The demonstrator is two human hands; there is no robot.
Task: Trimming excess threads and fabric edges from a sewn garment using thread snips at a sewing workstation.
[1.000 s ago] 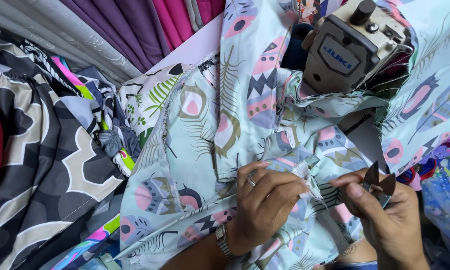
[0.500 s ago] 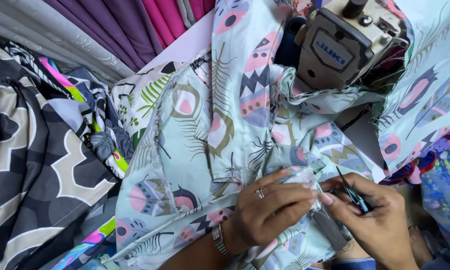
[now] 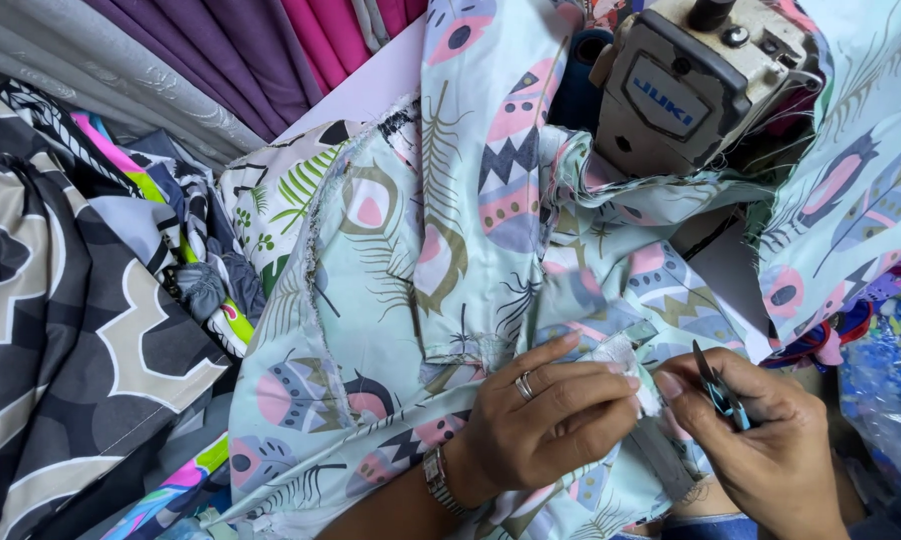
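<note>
My left hand (image 3: 546,415), with a ring and a wrist bracelet, pinches a folded edge of the pale mint feather-print fabric (image 3: 411,260) near the bottom middle. My right hand (image 3: 761,450) sits just to its right, fingertips almost touching the same fold. It holds small dark thread snips (image 3: 719,388) with the blades pointing up and away from me. The fabric spreads up the frame and bunches around the beige sewing machine head (image 3: 686,85) at the top right.
A black, grey and white patterned cloth (image 3: 61,330) lies heaped at the left, with leaf-print and striped pieces (image 3: 261,200) beside it. Purple and pink fabrics (image 3: 261,45) hang at the top. Blue scraps (image 3: 886,380) sit at the right edge.
My right hand has come down and in toward the fold, bringing the snips closer to my left fingertips. The left hand keeps its pinch on the fabric edge. The view has shifted slightly.
</note>
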